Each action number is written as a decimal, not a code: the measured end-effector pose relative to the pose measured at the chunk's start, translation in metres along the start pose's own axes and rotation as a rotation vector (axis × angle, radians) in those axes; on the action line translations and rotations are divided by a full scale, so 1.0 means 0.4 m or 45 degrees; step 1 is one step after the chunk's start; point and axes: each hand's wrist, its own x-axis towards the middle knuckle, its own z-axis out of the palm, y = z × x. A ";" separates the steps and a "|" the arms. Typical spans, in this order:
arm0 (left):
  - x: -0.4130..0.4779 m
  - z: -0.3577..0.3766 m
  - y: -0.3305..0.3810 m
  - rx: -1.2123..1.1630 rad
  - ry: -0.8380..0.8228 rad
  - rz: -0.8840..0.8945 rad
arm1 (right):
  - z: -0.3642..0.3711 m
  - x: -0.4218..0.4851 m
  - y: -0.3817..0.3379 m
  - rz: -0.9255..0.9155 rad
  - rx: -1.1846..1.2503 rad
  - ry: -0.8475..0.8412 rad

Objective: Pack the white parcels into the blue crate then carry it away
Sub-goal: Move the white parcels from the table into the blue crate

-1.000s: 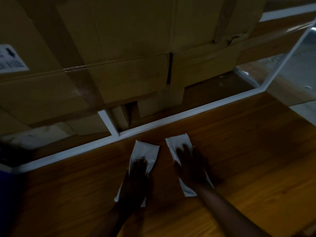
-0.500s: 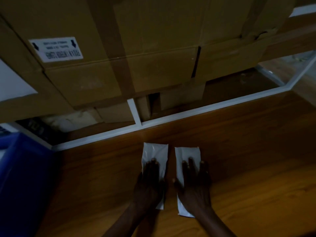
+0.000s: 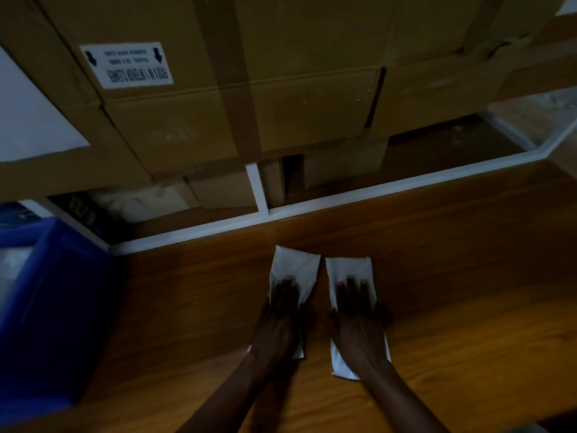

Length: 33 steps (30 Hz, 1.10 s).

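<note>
Flat white oblong plastic parcel lying on the brown wooden tabletop, far end leaning slightly right. Second flat white plastic parcel just beside it on the right, nearly straight, with a narrow gap between them. Deep blue rectangular plastic crate standing upright at far left, well apart, with something pale and unclear inside.

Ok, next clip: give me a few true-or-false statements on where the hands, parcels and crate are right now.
1. The left hand lies flat on the left parcel. True.
2. The blue crate stands left of both parcels. True.
3. The right hand grips the blue crate. False: it lies flat on the right parcel.
4. The parcels are stacked. False: they lie side by side on the wooden table, a narrow gap between them.
5. Cardboard boxes are piled beyond the table. True.
</note>
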 end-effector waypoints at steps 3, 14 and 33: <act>-0.007 -0.009 -0.015 0.018 -0.061 -0.040 | 0.001 0.008 -0.006 -0.010 -0.042 -0.013; -0.004 -0.260 -0.012 0.111 0.060 -0.102 | -0.165 -0.007 -0.155 -0.251 0.077 0.281; -0.477 -0.971 -0.521 0.370 0.440 -0.362 | -0.375 -0.216 -1.134 -0.635 0.484 0.582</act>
